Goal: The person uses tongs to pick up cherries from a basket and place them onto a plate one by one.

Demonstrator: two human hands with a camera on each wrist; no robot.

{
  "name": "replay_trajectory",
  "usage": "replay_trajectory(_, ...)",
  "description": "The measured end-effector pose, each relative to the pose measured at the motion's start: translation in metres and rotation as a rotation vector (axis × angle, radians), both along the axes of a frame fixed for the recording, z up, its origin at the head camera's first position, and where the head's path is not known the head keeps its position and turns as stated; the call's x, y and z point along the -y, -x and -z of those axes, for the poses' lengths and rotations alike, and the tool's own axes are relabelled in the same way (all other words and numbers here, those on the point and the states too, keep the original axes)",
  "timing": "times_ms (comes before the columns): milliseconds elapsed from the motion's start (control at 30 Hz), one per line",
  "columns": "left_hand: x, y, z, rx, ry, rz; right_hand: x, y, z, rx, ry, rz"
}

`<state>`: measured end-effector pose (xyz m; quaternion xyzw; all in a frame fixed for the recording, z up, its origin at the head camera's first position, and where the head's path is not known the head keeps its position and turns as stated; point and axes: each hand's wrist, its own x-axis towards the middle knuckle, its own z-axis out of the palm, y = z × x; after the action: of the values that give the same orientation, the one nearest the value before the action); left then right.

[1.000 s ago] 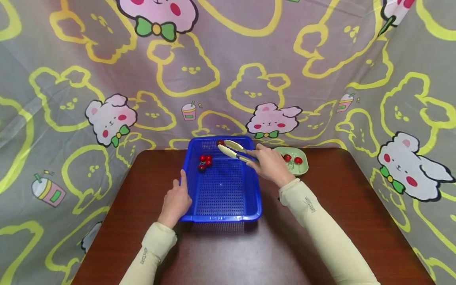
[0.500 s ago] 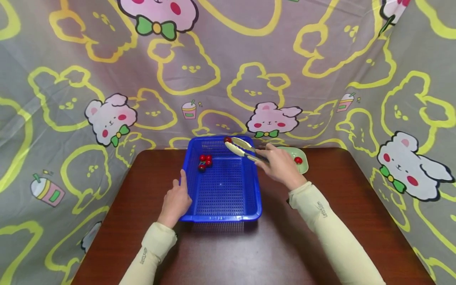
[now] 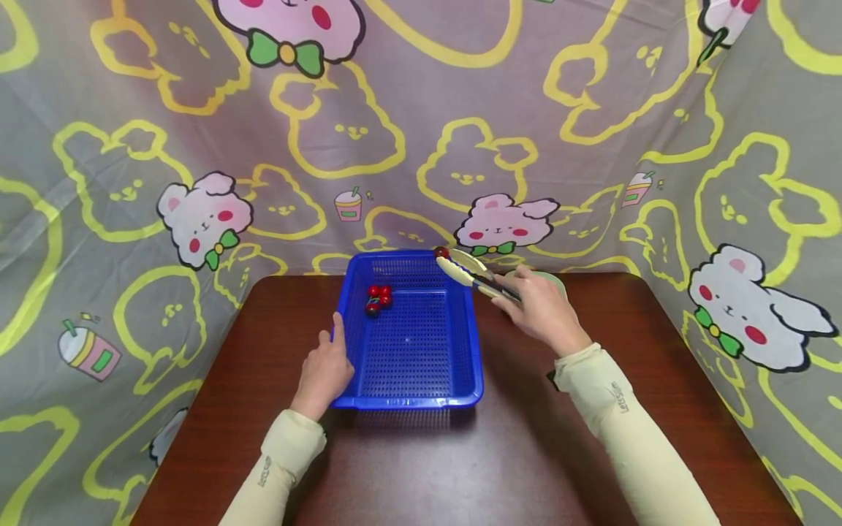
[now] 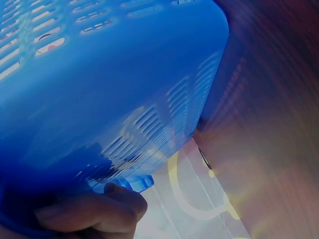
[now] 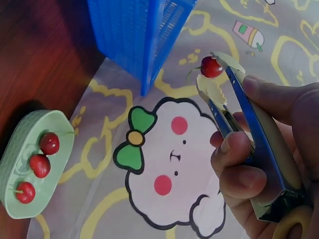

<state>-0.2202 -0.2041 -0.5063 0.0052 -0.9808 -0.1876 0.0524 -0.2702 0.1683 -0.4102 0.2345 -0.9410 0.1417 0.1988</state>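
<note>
With its fingers curled under the rim, my left hand (image 3: 325, 369) grips the left side of a blue plastic basket (image 3: 414, 402); the left wrist view shows those fingers (image 4: 99, 214) below the slotted wall. Several red cherries (image 3: 385, 300) lie together in the basket's back left part. My right hand (image 3: 544, 308) holds metal tongs (image 5: 249, 112) with cream scalloped tips. Between the tips is a dark red cherry (image 5: 212, 67) with a green stem, raised near the basket's back right corner in the head view.
A light green dish (image 5: 56, 167) with three cherries (image 5: 40, 165) stands on the brown table (image 3: 421, 475), right of the basket; my right hand mostly hides it in the head view. A patterned cloth (image 3: 408, 95) hangs behind and at both sides.
My right hand has moved right with the tongs and their cherry, from over the basket to its back right corner, covering more of the dish. The left hand and basket stay put.
</note>
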Motion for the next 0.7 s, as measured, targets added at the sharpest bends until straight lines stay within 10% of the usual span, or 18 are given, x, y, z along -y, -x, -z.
replay_trajectory(700, 0.000, 0.000, -0.003, 0.026, -0.012, -0.012, -0.035, -0.007, 0.011, 0.048, 0.039, 0.078)
